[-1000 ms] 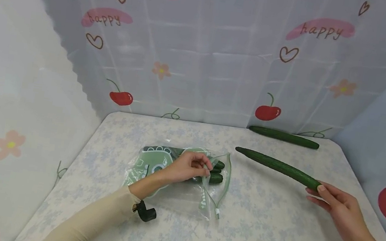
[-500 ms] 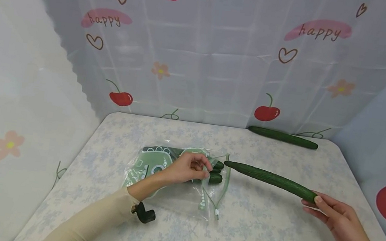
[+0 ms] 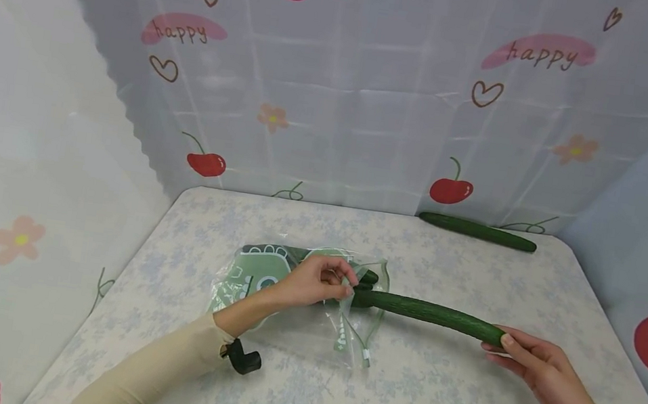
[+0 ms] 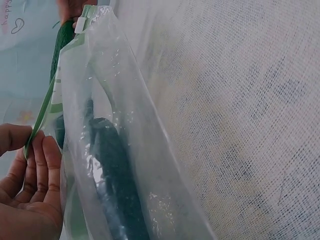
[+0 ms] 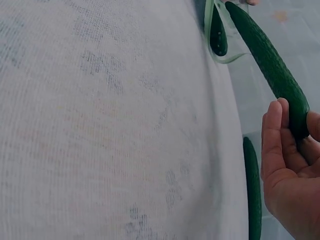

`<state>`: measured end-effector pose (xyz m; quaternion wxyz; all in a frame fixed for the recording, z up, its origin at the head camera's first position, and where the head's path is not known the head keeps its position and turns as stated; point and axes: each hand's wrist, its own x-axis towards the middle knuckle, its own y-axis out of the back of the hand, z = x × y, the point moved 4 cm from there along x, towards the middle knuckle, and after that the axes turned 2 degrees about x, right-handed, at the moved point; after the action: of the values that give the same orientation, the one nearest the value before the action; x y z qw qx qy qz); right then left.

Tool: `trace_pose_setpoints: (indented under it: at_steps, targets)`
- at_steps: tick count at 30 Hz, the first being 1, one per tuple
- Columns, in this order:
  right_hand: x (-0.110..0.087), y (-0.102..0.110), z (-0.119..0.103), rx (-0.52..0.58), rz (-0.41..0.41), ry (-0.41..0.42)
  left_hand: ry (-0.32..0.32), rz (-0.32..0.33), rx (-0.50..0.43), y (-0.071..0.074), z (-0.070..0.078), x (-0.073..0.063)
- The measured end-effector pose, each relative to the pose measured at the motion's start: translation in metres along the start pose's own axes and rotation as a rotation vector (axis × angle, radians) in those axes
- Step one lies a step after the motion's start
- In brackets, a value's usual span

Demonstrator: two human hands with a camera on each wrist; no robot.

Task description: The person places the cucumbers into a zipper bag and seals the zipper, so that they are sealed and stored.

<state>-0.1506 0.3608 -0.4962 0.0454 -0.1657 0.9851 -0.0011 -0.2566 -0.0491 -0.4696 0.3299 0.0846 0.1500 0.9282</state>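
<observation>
A clear zip bag (image 3: pixel 306 336) with a green cartoon print lies on the table, its mouth facing right. My left hand (image 3: pixel 313 281) pinches the upper edge of that mouth between thumb and fingers; the left wrist view shows the green zip strip (image 4: pixel 45 107) at the fingertips. Inside the bag are cucumbers (image 4: pixel 117 180). My right hand (image 3: pixel 544 371) holds another cucumber (image 3: pixel 438 315) by its right end, thumb on top and fingers below. The far tip of this cucumber is at the bag's mouth, overlapping the opening beside my left fingertips.
One more cucumber (image 3: pixel 476 232) lies along the table's back edge, against the printed curtain (image 3: pixel 362 98). A white slider (image 3: pixel 366 354) sits at the near end of the zip. The floral tablecloth (image 3: pixel 427 400) covers the table. A black wrist camera (image 3: pixel 244 358) is on the left wrist.
My right hand has moved left and slightly down, bringing its cucumber's tip from right of the bag to its mouth. The left hand keeps its pinch on the bag, nearly still.
</observation>
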Motion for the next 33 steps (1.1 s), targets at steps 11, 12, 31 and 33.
trace_pose_setpoints:
  at_steps: [11, 12, 31, 33]
  targets:
    - [0.023, -0.027, 0.005, -0.136, -0.029, -0.061, -0.019, -0.007, -0.003, -0.001, 0.004, -0.002]
    - [0.025, -0.029, 0.005, -0.144, -0.028, -0.071, -0.02, -0.007, -0.002, -0.001, 0.004, -0.002]
    - [0.063, -0.08, 0.009, -0.147, -0.112, -0.08, -0.021, -0.002, 0.012, -0.003, 0.005, 0.0]
    - [0.068, -0.085, 0.009, -0.148, -0.113, -0.091, -0.022, -0.001, 0.016, -0.003, 0.006, 0.0]
